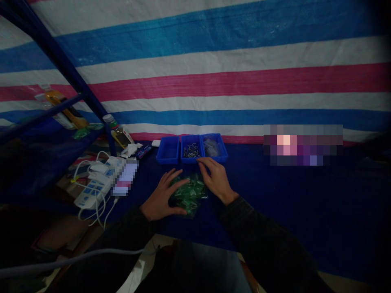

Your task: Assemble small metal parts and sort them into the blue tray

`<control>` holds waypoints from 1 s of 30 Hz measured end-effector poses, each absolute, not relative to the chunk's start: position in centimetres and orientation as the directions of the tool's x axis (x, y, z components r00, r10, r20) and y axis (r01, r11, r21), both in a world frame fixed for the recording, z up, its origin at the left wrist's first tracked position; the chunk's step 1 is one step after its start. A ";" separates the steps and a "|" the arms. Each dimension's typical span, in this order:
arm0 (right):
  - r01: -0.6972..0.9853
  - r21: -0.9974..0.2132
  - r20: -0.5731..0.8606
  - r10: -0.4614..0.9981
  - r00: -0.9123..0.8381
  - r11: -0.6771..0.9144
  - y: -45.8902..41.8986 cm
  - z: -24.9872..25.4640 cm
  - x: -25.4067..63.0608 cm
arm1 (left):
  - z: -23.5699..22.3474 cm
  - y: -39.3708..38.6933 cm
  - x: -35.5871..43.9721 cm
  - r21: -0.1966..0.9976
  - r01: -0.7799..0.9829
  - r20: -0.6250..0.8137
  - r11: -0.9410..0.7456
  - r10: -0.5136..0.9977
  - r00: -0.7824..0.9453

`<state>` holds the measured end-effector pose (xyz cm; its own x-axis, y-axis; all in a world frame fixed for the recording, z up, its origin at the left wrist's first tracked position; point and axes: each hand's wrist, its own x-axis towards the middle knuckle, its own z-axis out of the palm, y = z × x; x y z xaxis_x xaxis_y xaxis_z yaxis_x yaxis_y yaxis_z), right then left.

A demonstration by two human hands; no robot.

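green pieces in a clear plastic bag (189, 194), squat with no clear long axis, lying between both hands: left hand (161, 196) open, cupped against its side; right hand (217, 179) open, just beside it, neither clenched.

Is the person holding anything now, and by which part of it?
The left hand cups a plastic bag of green pieces at its left side; the right hand may only touch it.
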<state>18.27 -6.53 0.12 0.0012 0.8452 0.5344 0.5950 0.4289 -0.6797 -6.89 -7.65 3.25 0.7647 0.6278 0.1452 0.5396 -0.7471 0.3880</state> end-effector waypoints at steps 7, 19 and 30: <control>0.743 -0.438 0.535 0.811 -0.238 0.507 -5.5 -1.3 17.9 | 7.6 3.1 -3.3 0.397 0.565 0.405 -0.723 0.691 0.599; 0.758 -0.375 0.550 0.786 -0.281 0.533 -6.0 -0.9 17.8 | 4.5 15.4 0.6 0.259 0.722 0.179 -0.642 0.766 0.617; 0.731 -0.379 0.521 0.784 -0.338 0.567 -6.2 -0.7 17.3 | 6.4 15.3 0.8 0.516 0.541 0.370 -0.664 0.743 0.558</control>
<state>17.33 -6.24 -0.73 -0.3377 0.7842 0.5206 0.7312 0.5668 -0.3795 0.77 15.29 6.40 0.5580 0.7426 0.3704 0.5413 -0.6640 0.5159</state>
